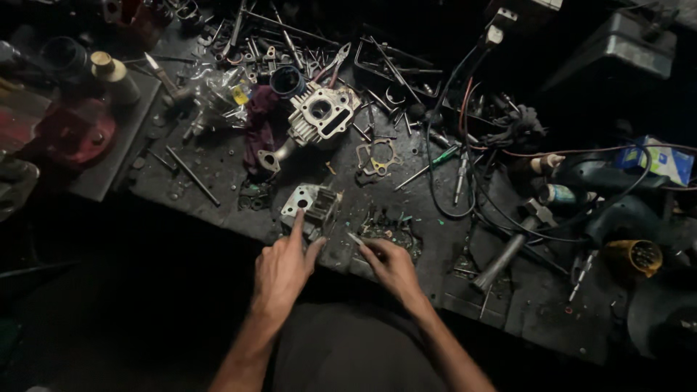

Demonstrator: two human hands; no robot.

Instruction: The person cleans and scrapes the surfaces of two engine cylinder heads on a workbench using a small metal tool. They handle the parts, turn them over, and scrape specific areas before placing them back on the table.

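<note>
My left hand [282,270] reaches over the near edge of a dark, greasy workbench [218,163]. Its index finger rests on a small grey metal engine part [314,207] with a round hole. My right hand [390,265] is just to the right, pinching a thin short metal tool [355,239] whose tip points at that part. Beyond them lies a larger silvery engine cylinder head [321,114] with fins and a round bore. A thin metal gasket [375,157] lies flat to its right.
Scattered bolts, rods and pliers [332,64] cover the back of the bench. Black cables [465,181], a power drill [602,190] and a yellow socket [636,255] crowd the right side. A red object [72,134] and a bottle [115,76] sit on the left.
</note>
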